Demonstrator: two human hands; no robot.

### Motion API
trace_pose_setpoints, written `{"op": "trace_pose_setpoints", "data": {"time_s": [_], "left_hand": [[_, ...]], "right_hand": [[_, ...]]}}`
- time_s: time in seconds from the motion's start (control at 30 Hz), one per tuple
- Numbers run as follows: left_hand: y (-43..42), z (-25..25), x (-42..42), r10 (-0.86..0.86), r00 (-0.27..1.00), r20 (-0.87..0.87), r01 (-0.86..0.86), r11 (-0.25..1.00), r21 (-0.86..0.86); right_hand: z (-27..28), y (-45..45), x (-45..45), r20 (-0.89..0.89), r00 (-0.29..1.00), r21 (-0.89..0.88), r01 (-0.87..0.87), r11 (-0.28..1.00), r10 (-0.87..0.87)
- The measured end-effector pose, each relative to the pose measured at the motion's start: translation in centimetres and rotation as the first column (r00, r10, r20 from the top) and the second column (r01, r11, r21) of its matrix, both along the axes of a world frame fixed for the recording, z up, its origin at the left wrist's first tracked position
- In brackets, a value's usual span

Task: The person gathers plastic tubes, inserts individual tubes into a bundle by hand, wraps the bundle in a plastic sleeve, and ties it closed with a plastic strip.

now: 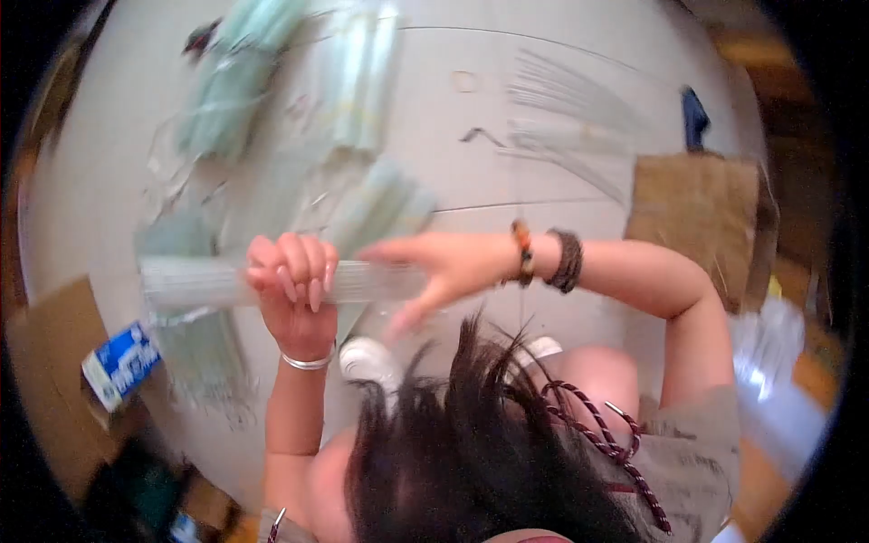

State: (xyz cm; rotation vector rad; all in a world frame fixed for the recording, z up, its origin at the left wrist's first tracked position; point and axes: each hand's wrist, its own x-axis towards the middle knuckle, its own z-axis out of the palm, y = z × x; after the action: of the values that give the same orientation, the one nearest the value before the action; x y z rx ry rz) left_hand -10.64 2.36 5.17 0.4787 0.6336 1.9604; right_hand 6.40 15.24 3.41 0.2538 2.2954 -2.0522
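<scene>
My left hand (297, 285), with a silver bangle at the wrist, has its fingers wrapped round a bundle of thin clear rods (186, 282). The bundle lies level across my front, its longer end out to the left. At its right end, my right hand (444, 267) has thumb and fingers spread apart; motion blurs it. Whether these fingers touch the rods, I cannot tell. Beaded and braided bracelets circle my right wrist. Beneath the bundle's left part, a pale green wrapped bundle (204, 353) lies on the floor.
Several pale green wrapped bundles (240, 86) lie on the tiled floor (444, 81) ahead. Loose thin rods (570, 95) are spread at the upper right. Brown cardboard (692, 213) lies right, clear plastic (765, 344) below it. A blue-and-white box (122, 362) is at the left.
</scene>
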Motion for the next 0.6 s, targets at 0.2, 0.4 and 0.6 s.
{"op": "trace_pose_setpoints", "data": {"time_s": [0.2, 0.4, 0.6], "left_hand": [[2.7, -2.6, 12.4, -0.313, 0.940, 0.136, 0.338, 0.904, -0.260], [3.0, -3.1, 14.6, -0.966, 0.055, -0.252, 0.480, 0.247, -0.842], [11.9, 3.2, 20.9, -0.480, -0.842, -0.244, 0.224, 0.101, -0.969]], "right_hand": [[-0.7, -3.5, 13.4, 0.063, 0.905, 0.337, 0.377, 0.863, -0.420], [-4.0, -8.7, 31.7, 0.184, 0.810, 0.423, 0.446, 0.789, -0.557], [-3.7, -11.0, 54.0, 0.369, 0.569, 0.760, 0.271, 0.591, -0.735]]}}
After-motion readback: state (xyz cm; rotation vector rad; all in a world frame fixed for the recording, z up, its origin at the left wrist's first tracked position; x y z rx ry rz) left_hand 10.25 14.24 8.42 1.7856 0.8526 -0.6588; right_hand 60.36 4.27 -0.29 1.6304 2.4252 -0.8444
